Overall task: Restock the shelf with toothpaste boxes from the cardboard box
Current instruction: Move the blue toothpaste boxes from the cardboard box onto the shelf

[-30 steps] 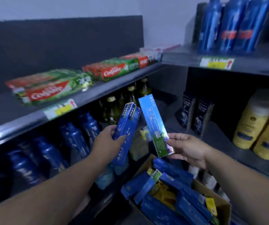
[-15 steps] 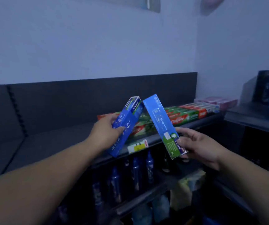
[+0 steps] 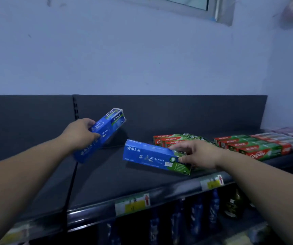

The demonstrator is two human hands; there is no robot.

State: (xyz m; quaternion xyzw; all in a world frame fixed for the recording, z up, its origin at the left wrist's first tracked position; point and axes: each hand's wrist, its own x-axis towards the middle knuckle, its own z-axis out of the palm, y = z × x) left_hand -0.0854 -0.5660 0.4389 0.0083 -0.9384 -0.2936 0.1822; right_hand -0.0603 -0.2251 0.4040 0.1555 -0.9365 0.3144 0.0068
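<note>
My left hand (image 3: 79, 134) grips a blue toothpaste box (image 3: 101, 134) by its lower half and holds it tilted in the air above the dark top shelf (image 3: 106, 175). My right hand (image 3: 198, 153) holds a second blue toothpaste box (image 3: 151, 156) by its green end. That box lies nearly flat, low over the shelf, just left of a stack of red and green Colgate boxes (image 3: 175, 138). Whether it touches the shelf I cannot tell. The cardboard box is out of view.
More red and green Colgate boxes (image 3: 259, 147) and pale boxes (image 3: 290, 132) fill the shelf's right end. Price tags (image 3: 132, 204) sit on the shelf's front rail. Blue bottles (image 3: 197, 214) stand on the shelf below. The dark back panel (image 3: 177, 112) rises behind.
Both hands rose from the cardboard box to the top shelf. My right hand turned its box from upright to nearly flat and lowered it by the Colgate stack. My left hand moved leftward.
</note>
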